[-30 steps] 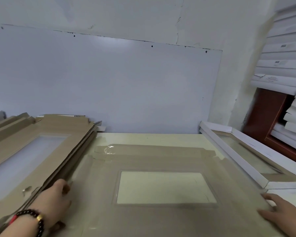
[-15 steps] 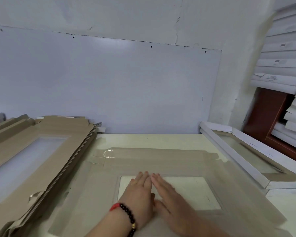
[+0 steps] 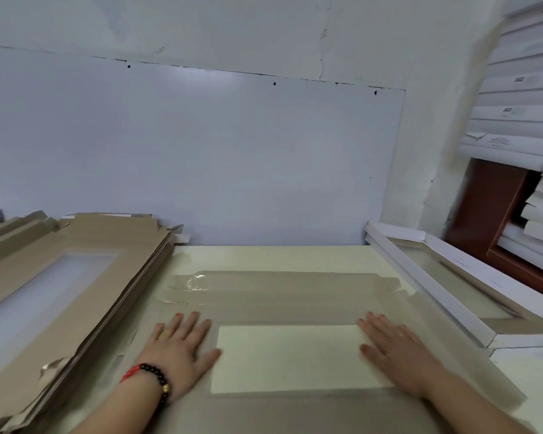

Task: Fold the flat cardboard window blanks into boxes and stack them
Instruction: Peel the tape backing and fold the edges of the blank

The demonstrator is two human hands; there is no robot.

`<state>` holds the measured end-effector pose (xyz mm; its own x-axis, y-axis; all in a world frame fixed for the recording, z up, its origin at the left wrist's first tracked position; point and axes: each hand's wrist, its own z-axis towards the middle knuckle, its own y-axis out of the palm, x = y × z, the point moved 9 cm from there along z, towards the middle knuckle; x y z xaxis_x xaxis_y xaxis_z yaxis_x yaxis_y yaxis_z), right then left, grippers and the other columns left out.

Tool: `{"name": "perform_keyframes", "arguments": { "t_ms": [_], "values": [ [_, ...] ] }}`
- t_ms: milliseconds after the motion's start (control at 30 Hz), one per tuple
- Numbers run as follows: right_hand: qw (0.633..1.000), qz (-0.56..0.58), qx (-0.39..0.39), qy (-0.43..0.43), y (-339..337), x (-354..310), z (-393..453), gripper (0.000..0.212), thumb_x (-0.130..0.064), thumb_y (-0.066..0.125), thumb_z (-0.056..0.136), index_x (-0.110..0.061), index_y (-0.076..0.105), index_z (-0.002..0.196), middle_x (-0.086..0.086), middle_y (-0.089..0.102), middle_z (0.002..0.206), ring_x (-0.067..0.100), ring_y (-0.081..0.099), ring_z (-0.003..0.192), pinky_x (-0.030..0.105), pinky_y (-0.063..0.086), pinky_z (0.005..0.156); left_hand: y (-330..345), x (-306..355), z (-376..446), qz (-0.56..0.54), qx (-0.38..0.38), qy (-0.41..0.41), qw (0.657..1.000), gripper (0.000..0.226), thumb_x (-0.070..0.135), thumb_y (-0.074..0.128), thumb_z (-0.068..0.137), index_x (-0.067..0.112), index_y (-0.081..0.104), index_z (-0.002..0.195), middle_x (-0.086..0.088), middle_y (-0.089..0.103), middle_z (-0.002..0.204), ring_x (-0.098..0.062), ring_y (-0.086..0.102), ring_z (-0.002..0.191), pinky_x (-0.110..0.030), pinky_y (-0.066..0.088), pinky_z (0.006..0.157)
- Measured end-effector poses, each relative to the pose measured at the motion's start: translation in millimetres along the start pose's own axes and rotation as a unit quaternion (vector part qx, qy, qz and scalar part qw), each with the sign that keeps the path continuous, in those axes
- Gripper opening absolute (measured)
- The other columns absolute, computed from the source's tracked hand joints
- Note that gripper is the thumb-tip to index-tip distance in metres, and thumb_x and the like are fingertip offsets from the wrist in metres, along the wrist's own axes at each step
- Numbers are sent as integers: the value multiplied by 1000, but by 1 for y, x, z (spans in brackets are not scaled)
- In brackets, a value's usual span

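Note:
A flat brown cardboard window blank lies on the pale table in front of me, its clear window showing the tabletop. My left hand presses flat on the blank at the window's left edge, fingers straight; a bead bracelet is on its wrist. My right hand presses flat at the window's right edge, fingers straight. A stack of more flat brown blanks leans at the left. A folded white window box sits at the right.
The pale table ends at a white wall panel behind. Stacks of white boxes fill shelves at the upper right beside a red-brown frame.
Both hands have slid apart from the middle of the window to its left and right edges. A second ago they were at the blank's outer sides.

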<state>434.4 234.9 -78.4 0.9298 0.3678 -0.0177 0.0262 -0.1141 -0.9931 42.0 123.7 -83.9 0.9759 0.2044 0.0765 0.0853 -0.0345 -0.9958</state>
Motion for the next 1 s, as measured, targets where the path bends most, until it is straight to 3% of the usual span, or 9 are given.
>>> {"name": "perform_keyframes", "arguments": {
  "t_ms": [133,300,400,500,567,733,867,1000],
  "values": [
    [997,12,13,73,-4,54,-17,58,-58,17,99,-41,0,151,-16,-8,159,3,-7,146,31,-2,118,-6,-51,-1,-22,9,-68,997,72,74,18,89,42,0,151,17,-10,158,-14,-11,147,-37,-4,118],
    [985,20,63,162,-15,86,-41,56,-58,17,98,-41,13,151,-17,7,159,5,8,147,35,12,118,-10,-77,-8,-99,26,-114,988,60,54,28,99,32,10,152,-1,-4,161,-21,-2,148,-29,5,119],
    [959,10,117,257,-25,99,-60,54,-58,17,96,-42,29,145,-14,27,154,15,30,140,40,31,110,-19,-77,-14,-118,61,-143,981,56,46,34,100,24,20,150,-9,15,159,-23,17,146,-28,19,115],
    [942,7,112,315,-27,99,-77,50,-59,18,93,-42,32,137,-5,37,145,26,34,132,44,38,100,-31,-75,-20,-114,93,-177,973,48,41,41,98,22,30,141,-13,43,137,-28,49,122,-31,41,98],
    [945,-1,89,315,-24,101,-80,47,-59,20,93,-39,30,134,1,37,141,31,36,127,44,40,97,-36,-76,-24,-103,86,-190,973,40,37,41,96,24,33,134,-12,45,127,-29,58,109,-32,47,87],
    [948,91,101,286,-16,114,-94,46,-50,28,96,-30,37,137,11,41,138,31,41,122,44,35,102,-40,-80,-32,-83,57,-185,978,27,30,43,94,20,40,119,-8,51,118,-25,61,103,-29,47,82],
    [970,15,37,238,-8,114,-111,46,-43,30,98,-25,45,137,14,44,134,31,42,122,39,33,105,-44,-75,-53,-54,43,-129,989,22,36,46,91,23,41,108,-2,56,109,-17,60,101,-23,46,80],
    [953,-53,65,292,-35,98,-129,44,-53,42,75,-50,37,119,-5,35,136,21,47,111,34,40,94,-67,-54,-74,24,51,-89,994,27,42,46,88,32,41,113,4,38,103,-15,60,99,-25,48,81]
  ]
}}
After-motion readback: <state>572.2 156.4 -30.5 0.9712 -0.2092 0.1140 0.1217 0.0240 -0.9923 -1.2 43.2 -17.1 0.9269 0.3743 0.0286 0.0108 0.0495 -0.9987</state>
